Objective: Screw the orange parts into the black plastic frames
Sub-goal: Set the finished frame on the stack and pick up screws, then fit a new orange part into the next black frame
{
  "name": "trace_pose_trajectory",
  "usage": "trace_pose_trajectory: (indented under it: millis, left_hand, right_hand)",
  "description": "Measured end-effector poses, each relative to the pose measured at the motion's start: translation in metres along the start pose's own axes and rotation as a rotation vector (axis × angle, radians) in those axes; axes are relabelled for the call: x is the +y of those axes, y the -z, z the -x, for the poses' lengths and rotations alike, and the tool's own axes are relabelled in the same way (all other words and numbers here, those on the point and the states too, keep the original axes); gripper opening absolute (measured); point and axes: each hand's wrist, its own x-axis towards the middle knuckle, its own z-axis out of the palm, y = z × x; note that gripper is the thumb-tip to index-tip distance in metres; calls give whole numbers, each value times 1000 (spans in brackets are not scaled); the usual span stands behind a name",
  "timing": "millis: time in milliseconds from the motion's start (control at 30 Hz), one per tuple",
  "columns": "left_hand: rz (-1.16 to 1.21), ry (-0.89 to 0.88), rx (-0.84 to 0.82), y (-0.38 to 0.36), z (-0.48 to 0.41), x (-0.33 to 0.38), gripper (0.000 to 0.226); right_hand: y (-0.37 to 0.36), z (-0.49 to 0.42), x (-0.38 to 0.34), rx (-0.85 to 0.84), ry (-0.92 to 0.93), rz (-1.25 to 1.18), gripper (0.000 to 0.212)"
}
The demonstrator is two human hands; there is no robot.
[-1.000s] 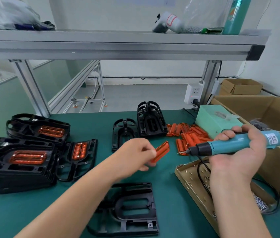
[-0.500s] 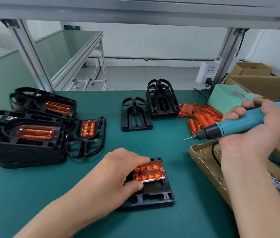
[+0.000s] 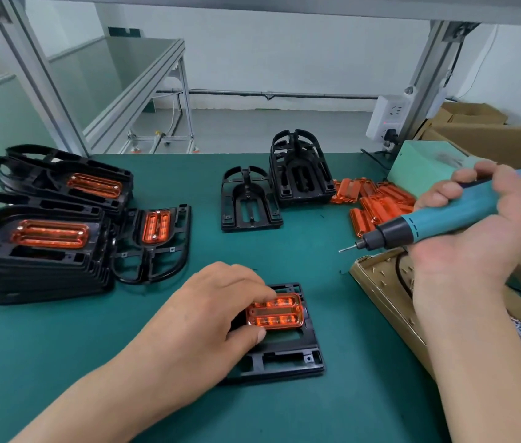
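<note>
- left hand (image 3: 208, 318): thumb and fingertips clamped on the short end of one orange part (image 3: 276, 312), thumb on its near edge, index finger on its far edge
- orange part: lies flat in the window of a black frame (image 3: 288, 356), which lies on the green mat (image 3: 61, 353) directly under the left-hand grip
- right hand (image 3: 476, 241): fingers wrapped tight around the body of a teal electric screwdriver (image 3: 444, 219); the tool is held in the air and nearly level, with its bit (image 3: 347, 249) pointing towards the left hand, well apart from the orange part
- cardboard tray (image 3: 387, 311): directly below the right-hand grip; small screws (image 3: 382, 281) lie scattered on its floor, and a black cable loops through it
- loose orange parts (image 3: 377, 203): a pile on the mat just beyond the screwdriver nose
- empty frames (image 3: 246, 203): one lying flat and a short stack beside it, beyond the left-hand grip
- fitted frames (image 3: 38, 241): two stacks and a single piece, outboard of the left hand, each top piece showing an orange insert
- green box (image 3: 419, 167): behind the right hand, closed
- cardboard carton (image 3: 492, 139): beyond the right hand; contents cannot be seen
</note>
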Motion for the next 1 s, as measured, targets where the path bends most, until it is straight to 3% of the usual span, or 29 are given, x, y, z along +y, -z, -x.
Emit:
trace_pose_trajectory:
  millis: [433,600,767,833,900,1000]
  left_hand:
    - [-29,-34,81,-2,2,3,47]
    - [217,6,162,-1,1,-3,65]
    - [514,49,145,6,-1,-12,71]
    - [689,134,159,6,-3,-13,60]
    - [801,217,212,7,-7,-13,34]
    - [766,220,226,7,-10,-15,20]
  right_hand:
    - [0,0,0,-5,-12,-10,17]
    - [-1,1,-1,-13,-8,-1,11]
    - [-1,1,0,-6,-11,3,18]
    - [-1,1,0,-7,-13,9,18]
    - [-1,1,0,-8,-14,13,16]
    - [0,2,0,-8,-16,7,14]
